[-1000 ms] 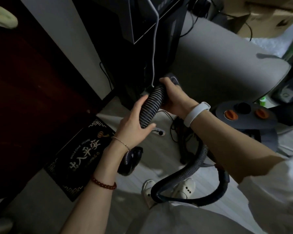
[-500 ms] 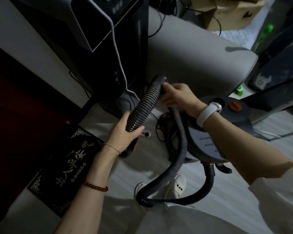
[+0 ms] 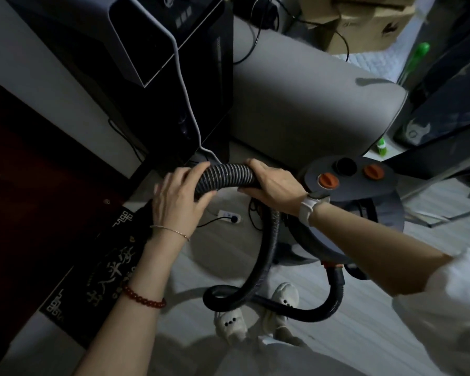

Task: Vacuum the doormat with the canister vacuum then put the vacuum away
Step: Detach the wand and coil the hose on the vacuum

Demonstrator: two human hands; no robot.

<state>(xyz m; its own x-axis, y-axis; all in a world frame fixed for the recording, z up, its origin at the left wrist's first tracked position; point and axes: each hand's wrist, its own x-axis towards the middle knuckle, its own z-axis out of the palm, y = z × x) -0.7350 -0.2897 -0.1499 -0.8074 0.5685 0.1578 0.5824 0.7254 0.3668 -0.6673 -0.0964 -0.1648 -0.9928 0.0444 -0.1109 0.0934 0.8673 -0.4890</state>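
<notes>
Between both hands, ribbed hose (image 3: pixel 228 176) held level above floor. Left hand (image 3: pixel 178 198) fingers curled round one end; right hand (image 3: pixel 273 183) fingers and thumb wrapped round other. Hose loops down to canister vacuum (image 3: pixel 364 202) at right. Doormat (image 3: pixel 98 278) lies lower left, beside left forearm, under nothing visible.

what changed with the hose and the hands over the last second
The stretch of hose between the hands went from steeply slanted to nearly level, and the left hand rose to about the right hand's height. Both hands kept their grip. The vacuum and doormat stayed on the floor.
</notes>
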